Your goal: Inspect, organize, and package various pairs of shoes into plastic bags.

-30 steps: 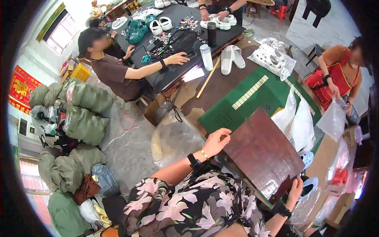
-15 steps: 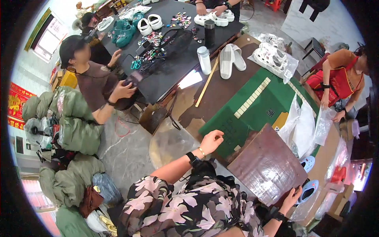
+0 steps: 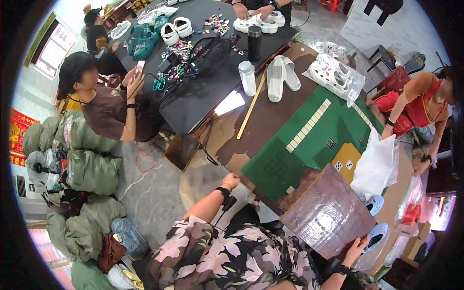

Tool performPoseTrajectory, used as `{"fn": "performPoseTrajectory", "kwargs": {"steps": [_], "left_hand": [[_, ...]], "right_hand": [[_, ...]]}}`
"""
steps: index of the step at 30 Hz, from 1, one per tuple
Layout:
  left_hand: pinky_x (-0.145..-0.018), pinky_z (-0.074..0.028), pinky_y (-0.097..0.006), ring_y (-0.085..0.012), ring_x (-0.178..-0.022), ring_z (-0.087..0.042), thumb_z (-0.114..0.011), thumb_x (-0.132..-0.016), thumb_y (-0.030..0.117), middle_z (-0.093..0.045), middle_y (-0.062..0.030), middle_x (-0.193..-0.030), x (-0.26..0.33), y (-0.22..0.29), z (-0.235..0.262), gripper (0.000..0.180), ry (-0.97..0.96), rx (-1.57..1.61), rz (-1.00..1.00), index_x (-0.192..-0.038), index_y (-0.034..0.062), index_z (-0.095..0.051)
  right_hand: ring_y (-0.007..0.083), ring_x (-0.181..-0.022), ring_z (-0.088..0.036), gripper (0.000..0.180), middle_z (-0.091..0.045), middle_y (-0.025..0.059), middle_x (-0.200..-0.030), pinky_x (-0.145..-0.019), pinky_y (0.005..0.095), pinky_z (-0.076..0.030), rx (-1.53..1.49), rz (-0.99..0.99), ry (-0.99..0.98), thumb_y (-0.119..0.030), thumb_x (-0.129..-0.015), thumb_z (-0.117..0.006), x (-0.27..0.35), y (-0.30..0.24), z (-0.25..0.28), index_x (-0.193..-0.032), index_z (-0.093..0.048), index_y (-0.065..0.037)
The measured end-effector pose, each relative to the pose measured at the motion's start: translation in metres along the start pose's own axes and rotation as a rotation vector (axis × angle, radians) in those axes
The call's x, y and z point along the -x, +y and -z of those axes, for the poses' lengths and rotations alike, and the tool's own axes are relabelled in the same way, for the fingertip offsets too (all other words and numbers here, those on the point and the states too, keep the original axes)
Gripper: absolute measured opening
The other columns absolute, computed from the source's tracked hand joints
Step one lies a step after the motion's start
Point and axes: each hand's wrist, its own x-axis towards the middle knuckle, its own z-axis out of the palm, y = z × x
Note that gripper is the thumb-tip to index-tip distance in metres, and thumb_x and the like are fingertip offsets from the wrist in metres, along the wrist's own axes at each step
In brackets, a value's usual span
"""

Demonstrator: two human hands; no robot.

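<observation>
My left hand (image 3: 231, 181) is closed with its fingers curled in, off the near edge of the table, and nothing shows in it. My right hand (image 3: 355, 250) rests at the right corner of a glossy brown board (image 3: 328, 210), its fingers apart along the edge. Beside those fingers sits a light blue clog (image 3: 375, 237), and its mate (image 3: 375, 205) lies just beyond. The board slopes over the near edge of a green mat (image 3: 314, 130). A white plastic bag (image 3: 372, 162) covers part of the mat beyond the board.
Grey slides (image 3: 277, 79), bagged white clogs (image 3: 333, 75), a white bottle (image 3: 247, 78) and a dark tumbler (image 3: 254, 43) stand farther off. One person in brown (image 3: 104, 111) holds a phone at left; another in orange (image 3: 420, 101) is at right. Green sacks (image 3: 92, 169) are piled at left.
My left hand has drawn back from the mat toward my body and its fingers have closed. The right hand stays at the board. The white bag has shifted; the person in brown has raised the phone.
</observation>
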Motion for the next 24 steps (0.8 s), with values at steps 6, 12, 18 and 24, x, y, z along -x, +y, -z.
{"fn": "performPoseTrajectory", "kwargs": {"steps": [6, 12, 18, 24], "left_hand": [[-0.077, -0.051, -0.037, -0.0299, -0.084, -0.067, -0.064, -0.072, 0.025, -0.069, -0.0181, -0.087, 0.008, -0.064, -0.015, 0.03, -0.007, -0.107, 0.119, -0.091, 0.0031, -0.071], [-0.084, -0.05, -0.041, -0.0347, -0.091, -0.065, -0.058, -0.072, 0.02, -0.068, -0.0196, -0.094, 0.03, -0.081, -0.023, 0.026, -0.121, -0.117, 0.229, -0.088, 0.0067, -0.072], [-0.082, -0.049, -0.045, -0.0372, -0.091, -0.064, -0.057, -0.076, 0.018, -0.067, -0.0207, -0.097, 0.025, -0.065, -0.044, 0.024, -0.08, -0.035, 0.169, -0.091, 0.0038, -0.069], [-0.091, -0.043, -0.039, -0.0319, -0.098, -0.054, -0.064, -0.08, 0.015, -0.059, -0.016, -0.102, 0.018, 0.002, -0.022, 0.033, 0.423, 0.196, -0.147, -0.109, 0.0005, -0.058]], "right_hand": [[0.0339, -0.134, -0.031, 0.052, -0.03, 0.0209, -0.146, -0.111, 0.0395, -0.024, -0.041, -0.003, -0.016, -0.018, -0.097, -0.045, 0.001, 0.008, 0.003, -0.142, -0.026, 0.002], [0.0334, -0.134, -0.031, 0.053, -0.03, 0.0212, -0.146, -0.111, 0.0392, -0.024, 0.035, -0.025, -0.049, -0.017, -0.097, -0.046, 0.004, -0.02, 0.004, -0.142, -0.025, 0.002], [0.0291, -0.134, -0.032, 0.052, -0.031, 0.0194, -0.146, -0.111, 0.0381, -0.023, -0.122, 0.003, -0.047, -0.012, -0.095, -0.047, 0.006, -0.005, 0.009, -0.141, -0.029, 0.002], [0.029, -0.129, -0.038, 0.053, -0.04, 0.0195, -0.139, -0.108, 0.0364, -0.03, -0.132, -0.014, 0.003, -0.012, -0.09, -0.052, 0.007, -0.028, -0.003, -0.138, -0.034, 0.002]]}}
